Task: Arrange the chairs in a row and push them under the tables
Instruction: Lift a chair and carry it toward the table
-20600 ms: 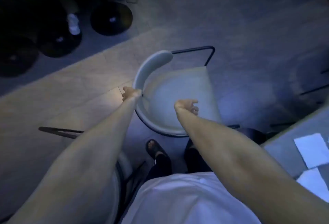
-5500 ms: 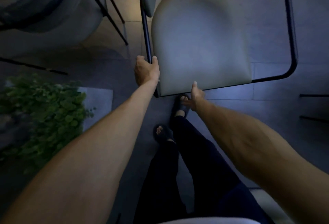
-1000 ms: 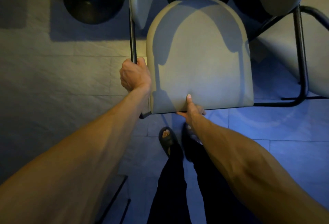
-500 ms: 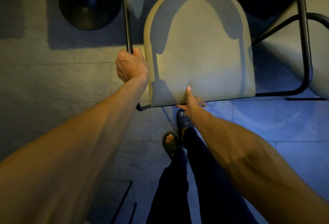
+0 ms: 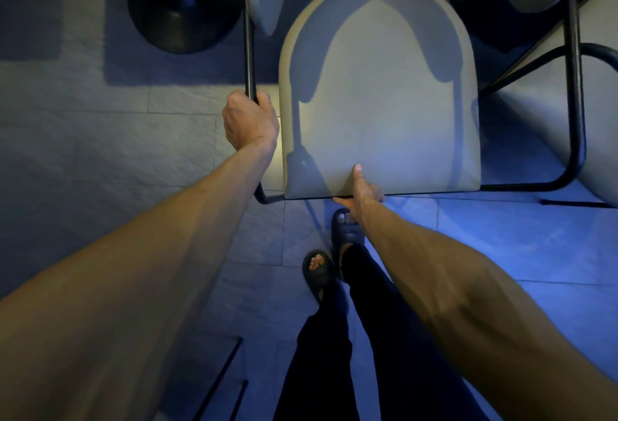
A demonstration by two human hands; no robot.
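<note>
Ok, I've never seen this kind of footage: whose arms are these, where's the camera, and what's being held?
There is no machine here. A person wears a wide-angle camera on the head, looking down, so both bare arms reach into the picture. The left hand grips the black metal frame of a chair. The right hand holds the front edge of its pale seat, thumb on top. Another chair stands to the right, and a round black table base sits on the tiled floor.

The chair seat (image 5: 381, 103) looks smooth, matt upholstery on a black metal tube frame (image 5: 249, 52) above rough, matt floor tiles (image 5: 100, 153).
</note>
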